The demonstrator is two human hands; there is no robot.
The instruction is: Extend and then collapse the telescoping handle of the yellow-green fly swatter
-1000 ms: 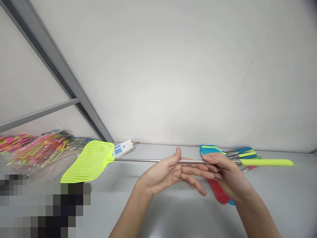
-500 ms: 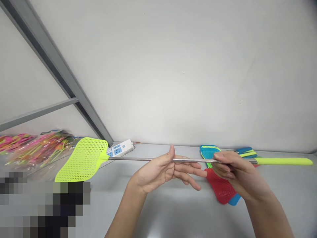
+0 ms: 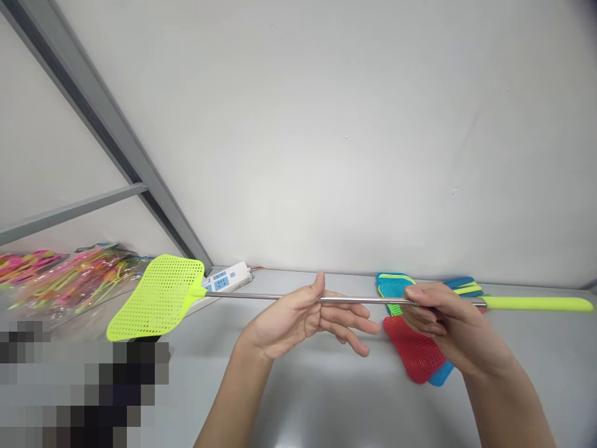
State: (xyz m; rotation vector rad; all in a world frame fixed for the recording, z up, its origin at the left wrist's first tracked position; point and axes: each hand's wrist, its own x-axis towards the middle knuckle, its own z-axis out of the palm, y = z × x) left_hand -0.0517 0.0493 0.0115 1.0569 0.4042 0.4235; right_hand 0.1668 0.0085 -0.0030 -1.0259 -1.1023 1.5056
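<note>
Centrally, one fly swatter (image 3: pixel 364 300), yellow-green, held nearly level above the grey surface (image 3: pixel 326 398) and spanning much of the view from left to right. Parts: perforated mesh head (image 3: pixel 158 298) at the left end, slim metal rod (image 3: pixel 252 295) between, smooth yellow-green grip (image 3: pixel 536 303) at the right end. Hands, two, bare: the right hand (image 3: pixel 450 320) grasps the rod between thumb and fingers, just short of the grip; the left hand (image 3: pixel 303 323) is loosely spread, unclenched, thumb up, the rod lying in the crook between thumb and forefinger. Behind and below the right hand, one group of swatters, partly hidden, exact count unclear: blue and yellow-green mesh heads (image 3: pixel 395 286) near the wall, a red mesh head (image 3: pixel 417 351) nearer the wearer, a blue mesh head (image 3: pixel 442 374) showing from under the red. Beside the held mesh head, partly covered by it, one white power strip (image 3: pixel 231 278) with blue socket panels. Far left, clear plastic packets (image 3: pixel 88 280) with pink, orange and yellow-green contents. Backing: pale wall (image 3: pixel 345 155), grey metal post (image 3: pixel 112 118), slanted, with one crossbar (image 3: pixel 74 213). Lower left corner: pixelated, contents unreadable
</note>
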